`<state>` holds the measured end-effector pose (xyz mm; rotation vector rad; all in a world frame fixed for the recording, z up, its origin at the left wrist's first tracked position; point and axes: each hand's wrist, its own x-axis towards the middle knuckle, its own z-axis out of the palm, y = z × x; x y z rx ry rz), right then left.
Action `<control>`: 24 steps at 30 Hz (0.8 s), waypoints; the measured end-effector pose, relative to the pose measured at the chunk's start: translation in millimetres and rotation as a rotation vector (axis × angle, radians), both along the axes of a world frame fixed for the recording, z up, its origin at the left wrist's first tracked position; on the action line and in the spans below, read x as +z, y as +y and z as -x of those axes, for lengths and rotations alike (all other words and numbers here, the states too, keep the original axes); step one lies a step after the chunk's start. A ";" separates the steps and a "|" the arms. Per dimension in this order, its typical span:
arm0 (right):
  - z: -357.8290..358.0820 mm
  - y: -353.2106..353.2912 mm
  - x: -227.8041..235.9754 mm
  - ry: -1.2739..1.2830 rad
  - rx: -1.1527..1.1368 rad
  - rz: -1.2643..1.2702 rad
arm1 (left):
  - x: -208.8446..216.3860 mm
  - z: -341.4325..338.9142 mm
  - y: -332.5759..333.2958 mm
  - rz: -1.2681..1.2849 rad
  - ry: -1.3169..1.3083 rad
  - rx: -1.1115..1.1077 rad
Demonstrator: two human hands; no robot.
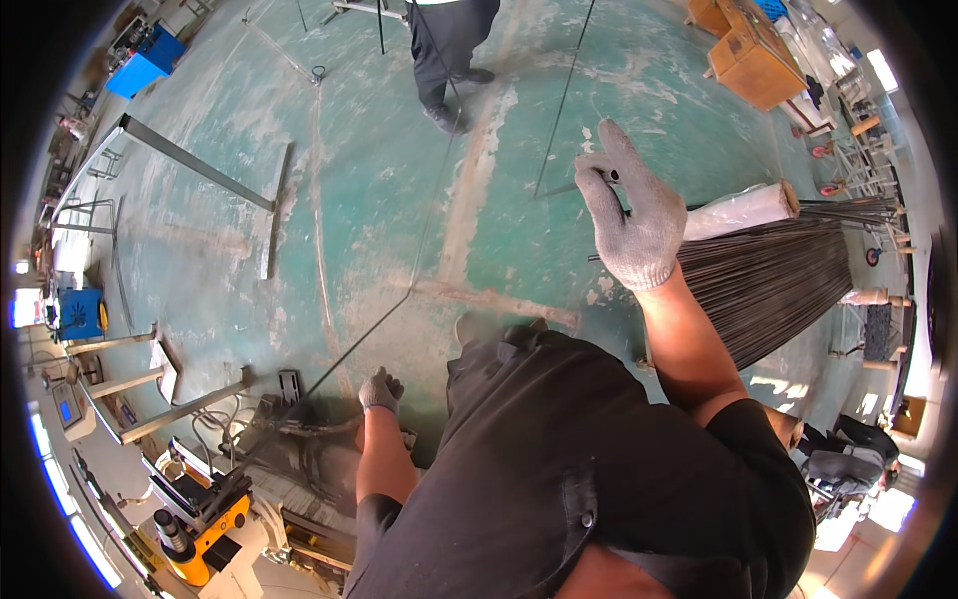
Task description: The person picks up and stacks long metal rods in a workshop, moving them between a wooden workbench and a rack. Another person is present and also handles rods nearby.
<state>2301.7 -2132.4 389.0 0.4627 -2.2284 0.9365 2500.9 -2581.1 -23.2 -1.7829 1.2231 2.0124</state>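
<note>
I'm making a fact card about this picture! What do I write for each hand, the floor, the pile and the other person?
Right hand: grey glove, raised, thumb and fingers around what looks like a rod end; grip unclear
Left hand: grey glove, low, fingers curled; bent rod nearby, grip unclear
Floor: green, worn in patches
Pile: many thin dark rods; white roll by them
Other person: standing, dark trousers, head out of view

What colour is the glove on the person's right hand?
The glove is light grey, seen best in the head view.
</note>
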 end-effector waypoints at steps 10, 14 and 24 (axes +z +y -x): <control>-7.4 8.3 5.1 -0.006 -0.141 -0.049 | 82.4 44.5 -147.5 0.517 0.211 0.218; -4.3 12.4 10.6 0.015 -0.214 0.005 | 120.4 54.1 -227.6 0.682 0.210 0.243; 11.1 42.6 21.1 -0.028 -0.463 0.075 | 181.0 82.6 -341.9 1.026 0.022 0.095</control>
